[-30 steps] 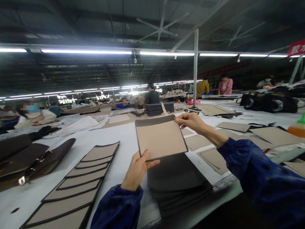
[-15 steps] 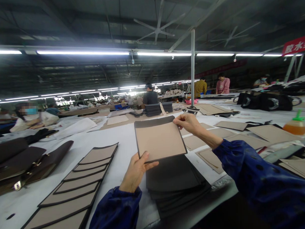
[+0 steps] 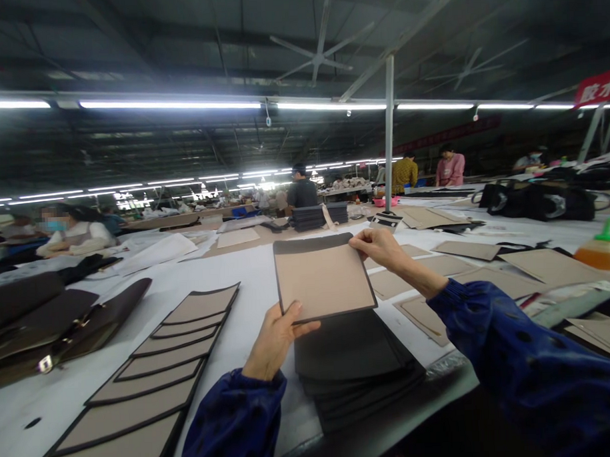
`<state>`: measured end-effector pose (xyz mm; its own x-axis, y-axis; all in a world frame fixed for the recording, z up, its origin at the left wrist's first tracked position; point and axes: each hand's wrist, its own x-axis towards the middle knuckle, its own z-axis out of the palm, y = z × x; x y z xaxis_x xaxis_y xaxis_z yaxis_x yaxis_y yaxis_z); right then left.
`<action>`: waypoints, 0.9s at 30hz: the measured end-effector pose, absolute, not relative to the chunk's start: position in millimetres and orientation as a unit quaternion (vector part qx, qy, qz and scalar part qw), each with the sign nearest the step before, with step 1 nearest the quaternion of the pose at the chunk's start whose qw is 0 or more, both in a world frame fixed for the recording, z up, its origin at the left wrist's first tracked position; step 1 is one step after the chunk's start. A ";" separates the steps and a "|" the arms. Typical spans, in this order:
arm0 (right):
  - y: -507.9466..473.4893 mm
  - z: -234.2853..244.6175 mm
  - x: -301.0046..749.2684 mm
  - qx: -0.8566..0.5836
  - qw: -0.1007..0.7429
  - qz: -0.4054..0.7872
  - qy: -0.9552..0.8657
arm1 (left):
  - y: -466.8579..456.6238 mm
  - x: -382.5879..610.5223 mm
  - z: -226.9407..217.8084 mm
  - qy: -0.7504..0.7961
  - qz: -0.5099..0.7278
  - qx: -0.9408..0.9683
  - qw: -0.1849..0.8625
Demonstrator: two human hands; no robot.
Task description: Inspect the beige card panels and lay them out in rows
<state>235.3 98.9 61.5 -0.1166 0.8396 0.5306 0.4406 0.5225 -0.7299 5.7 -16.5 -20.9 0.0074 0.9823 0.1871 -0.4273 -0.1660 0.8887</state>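
A beige panel with a dark border (image 3: 327, 281) is held up between my two hands, tilted so that its beige face shows. My left hand (image 3: 276, 336) grips the lower left edge, thumb on the face and fingers behind. At the upper right corner, my right hand (image 3: 380, 247) pinches the panel between thumb and fingers. Beneath it lies a stack of black panels (image 3: 349, 353) near the table's front edge. To the left, a row of similar beige panels (image 3: 140, 387) overlaps on the white table (image 3: 234, 364).
Dark brown bag pieces with metal clasps (image 3: 63, 323) lie on the left. Loose beige pieces (image 3: 487, 275) spread over the right side, near a squeeze bottle of orange liquid (image 3: 600, 248). A metal post (image 3: 390, 132) rises farther back. Other people (image 3: 450, 167) work beyond the table.
The view has shifted slightly, so everything sits a little farther right. Both hands keep the same hold on the panel.
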 end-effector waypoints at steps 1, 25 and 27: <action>99.3 59.7 234.2 -0.429 0.506 0.241 -0.708 | -15.3 5.1 -21.9 0.320 0.632 0.426 0.563; 99.2 33.6 201.2 -0.419 0.483 0.564 -0.523 | 14.8 -8.0 -45.3 0.534 0.620 0.452 0.356; 106.7 35.0 190.0 -0.425 0.479 0.565 -0.519 | 18.7 -7.1 -52.2 0.552 0.611 0.464 0.328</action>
<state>190.0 106.7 35.0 -0.1787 0.9838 0.0169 -0.0998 -0.0010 -0.9950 -7.1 18.7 -52.2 -0.3554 0.9121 0.2044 0.1114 -0.1758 0.9781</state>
